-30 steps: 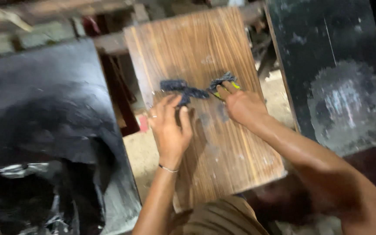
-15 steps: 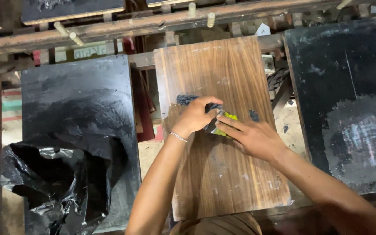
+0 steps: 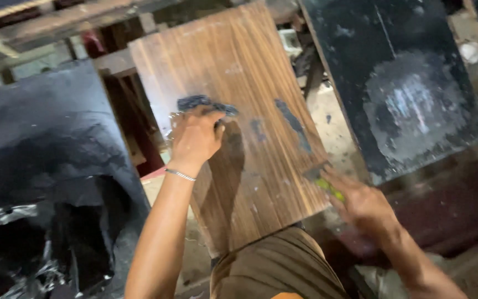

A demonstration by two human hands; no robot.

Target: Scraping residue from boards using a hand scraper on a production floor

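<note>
Plastic sheet (image 3: 34, 232), black and crumpled, lies far left. Next comes the wood-grain board (image 3: 233, 111), its long axis running away from the person, tilted leftward. On it the left hand (image 3: 195, 138) presses flat, fingers closed over a dark rag (image 3: 206, 103). A dark smear (image 3: 293, 124) sits just right of it. At the board's near right corner, the blurred right hand (image 3: 360, 202) pinches a yellow-green tool (image 3: 327, 188).

Dim workshop: black-painted boards (image 3: 416, 88) lean about, crumpled black plastic sheet (image 3: 34, 221) at left.
</note>
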